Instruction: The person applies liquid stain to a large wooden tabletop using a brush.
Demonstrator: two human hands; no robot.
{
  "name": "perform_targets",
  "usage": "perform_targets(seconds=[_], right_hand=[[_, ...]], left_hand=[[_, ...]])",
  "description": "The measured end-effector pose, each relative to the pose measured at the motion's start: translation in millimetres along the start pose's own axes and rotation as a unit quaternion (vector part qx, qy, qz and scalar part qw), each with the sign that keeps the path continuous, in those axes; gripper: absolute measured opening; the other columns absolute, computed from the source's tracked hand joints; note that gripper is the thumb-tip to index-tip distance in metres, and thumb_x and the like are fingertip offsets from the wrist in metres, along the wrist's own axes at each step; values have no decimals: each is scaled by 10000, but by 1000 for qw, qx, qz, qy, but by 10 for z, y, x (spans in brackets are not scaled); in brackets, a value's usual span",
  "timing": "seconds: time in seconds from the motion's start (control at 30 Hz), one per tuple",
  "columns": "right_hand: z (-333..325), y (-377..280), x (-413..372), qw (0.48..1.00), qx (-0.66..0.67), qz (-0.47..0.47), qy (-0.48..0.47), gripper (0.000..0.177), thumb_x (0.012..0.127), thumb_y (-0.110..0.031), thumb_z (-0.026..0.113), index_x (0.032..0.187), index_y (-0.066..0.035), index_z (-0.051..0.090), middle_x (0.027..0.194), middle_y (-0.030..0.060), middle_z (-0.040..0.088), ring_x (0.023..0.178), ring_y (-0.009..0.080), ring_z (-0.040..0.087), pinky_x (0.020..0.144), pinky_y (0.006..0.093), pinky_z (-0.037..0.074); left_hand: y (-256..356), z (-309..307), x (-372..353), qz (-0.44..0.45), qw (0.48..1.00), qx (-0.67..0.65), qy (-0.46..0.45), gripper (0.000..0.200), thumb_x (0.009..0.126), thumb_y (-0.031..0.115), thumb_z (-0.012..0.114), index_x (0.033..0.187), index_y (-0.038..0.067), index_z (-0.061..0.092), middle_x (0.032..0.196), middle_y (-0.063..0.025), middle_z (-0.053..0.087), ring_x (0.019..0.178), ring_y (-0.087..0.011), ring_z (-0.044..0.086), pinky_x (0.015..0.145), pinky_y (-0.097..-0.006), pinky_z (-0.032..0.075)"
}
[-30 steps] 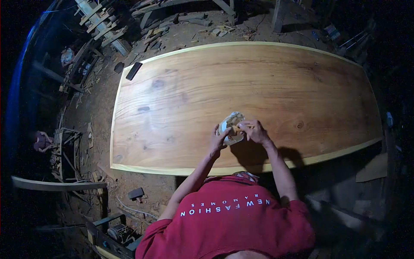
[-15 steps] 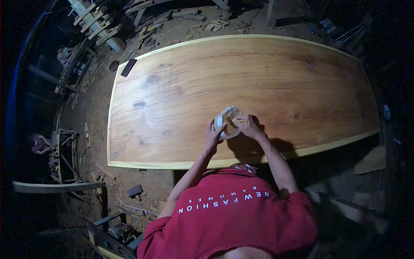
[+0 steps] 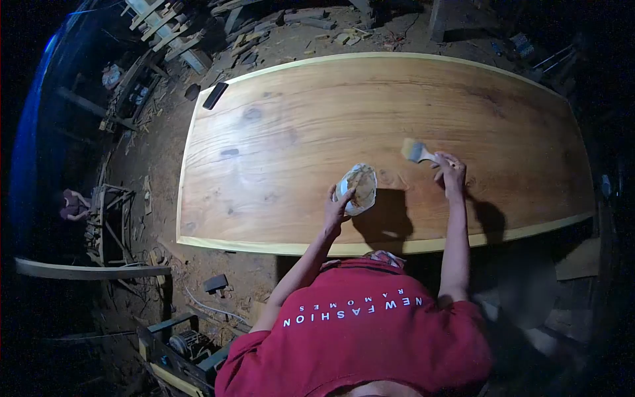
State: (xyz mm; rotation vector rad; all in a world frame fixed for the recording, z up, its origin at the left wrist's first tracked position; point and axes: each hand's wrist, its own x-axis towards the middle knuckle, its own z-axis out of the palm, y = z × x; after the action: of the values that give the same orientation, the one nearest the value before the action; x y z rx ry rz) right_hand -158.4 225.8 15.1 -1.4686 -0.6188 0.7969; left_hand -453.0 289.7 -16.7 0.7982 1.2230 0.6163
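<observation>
My left hand (image 3: 337,206) is closed around a whitish plastic tub (image 3: 360,190) with brownish stains inside, tilted over the near part of a large wooden tabletop (image 3: 297,132). In my right hand (image 3: 451,173) is a paintbrush (image 3: 417,151), held by its pale handle with the fingers pinched on it. Its light bristles point to the left, over the middle of the wood. The tabletop has a shiny brown grain, dark knots and a pale yellowish edge strip. Shadows of the tub and my right arm fall on it.
A dark phone-like rectangle (image 3: 215,96) lies at the tabletop's far left corner. Wood scraps (image 3: 311,23) litter the ground behind. At the far left a person (image 3: 75,205) is beside a wooden frame (image 3: 106,225). A motor (image 3: 187,344) stands at the lower left, near a beam (image 3: 92,270).
My right hand has come away from the tub to the right, and the paintbrush now shows over the wood. The tub in my left hand has shifted slightly right in view.
</observation>
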Motion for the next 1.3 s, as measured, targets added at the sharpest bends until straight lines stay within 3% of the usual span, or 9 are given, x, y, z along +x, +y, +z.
perform_targets(seconds=[0.07, 0.13, 0.3, 0.57, 0.77, 0.87, 0.97, 1.2, 1.3], right_hand=[[-122, 194, 266, 996, -48, -4, 69, 215, 780, -228, 595, 870, -36, 628, 685, 73, 627, 483, 105, 549, 414, 195, 379], [-235, 596, 561, 888, -345, -268, 141, 143, 766, -142, 581, 793, -5, 609, 713, 111, 628, 567, 189, 597, 486, 294, 442], [48, 896, 803, 823, -533, -193, 28, 159, 773, -205, 504, 726, -65, 563, 711, 168, 574, 698, 365, 561, 580, 414, 441], [532, 967, 827, 862, -433, -264, -18, 202, 772, -263, 560, 824, -79, 624, 739, 139, 617, 615, 292, 597, 524, 372, 454], [63, 900, 989, 984, -181, 0, -1, 238, 760, -208, 605, 891, -12, 635, 677, 114, 628, 531, 134, 589, 401, 270, 440], [211, 860, 926, 912, -371, -160, 71, 194, 778, -209, 533, 820, -50, 635, 676, 127, 623, 576, 252, 601, 527, 345, 454], [487, 1696, 1194, 694, -634, -337, 44, 159, 749, -204, 568, 724, -49, 589, 623, 98, 569, 593, 259, 582, 529, 334, 457], [1161, 885, 653, 864, -436, -238, -88, 243, 748, -226, 584, 926, -62, 605, 744, 111, 614, 612, 249, 600, 517, 313, 466], [977, 683, 683, 976, -180, 52, -111, 263, 747, -246, 586, 955, -87, 615, 770, 98, 635, 561, 232, 609, 533, 316, 480]], left_hand=[[-46, -71, 45, -1, 1000, -5, 12, 897, 639, 420, 725, 1326, 138, 221, 1207, -113, 419, 1023, -268, 482, 723, -471, 433], [-43, -153, 24, -10, 1000, -22, 13, 867, 655, 405, 716, 1324, 152, 226, 1197, -96, 431, 1040, -244, 478, 708, -434, 459], [21, -250, -197, 5, 999, -40, 11, 758, 692, 376, 690, 1290, 172, 272, 1194, -69, 434, 1049, -224, 470, 720, -418, 462], [-176, -304, -228, -5, 998, -45, 34, 757, 682, 357, 705, 1285, 170, 288, 1215, -80, 412, 1064, -259, 452, 737, -473, 453], [-204, -337, -302, -18, 997, -67, 23, 702, 696, 392, 677, 1261, 183, 317, 1215, -86, 410, 1086, -256, 428, 708, -466, 452], [-386, -423, -238, -32, 996, -71, 46, 710, 695, 417, 668, 1264, 181, 315, 1226, -89, 398, 1112, -249, 397, 685, -443, 444], [-350, -436, -252, -30, 996, -73, 40, 726, 688, 426, 673, 1268, 187, 307, 1237, -81, 390, 1120, -244, 383, 665, -422, 438], [-262, -578, -372, -28, 996, -63, 51, 709, 687, 428, 674, 1257, 194, 323, 1211, -74, 415, 1065, -234, 426, 624, -370, 452], [-237, -707, -375, -27, 996, -74, 43, 713, 686, 431, 674, 1259, 196, 320, 1207, -75, 419, 1053, -230, 433, 624, -367, 452]])
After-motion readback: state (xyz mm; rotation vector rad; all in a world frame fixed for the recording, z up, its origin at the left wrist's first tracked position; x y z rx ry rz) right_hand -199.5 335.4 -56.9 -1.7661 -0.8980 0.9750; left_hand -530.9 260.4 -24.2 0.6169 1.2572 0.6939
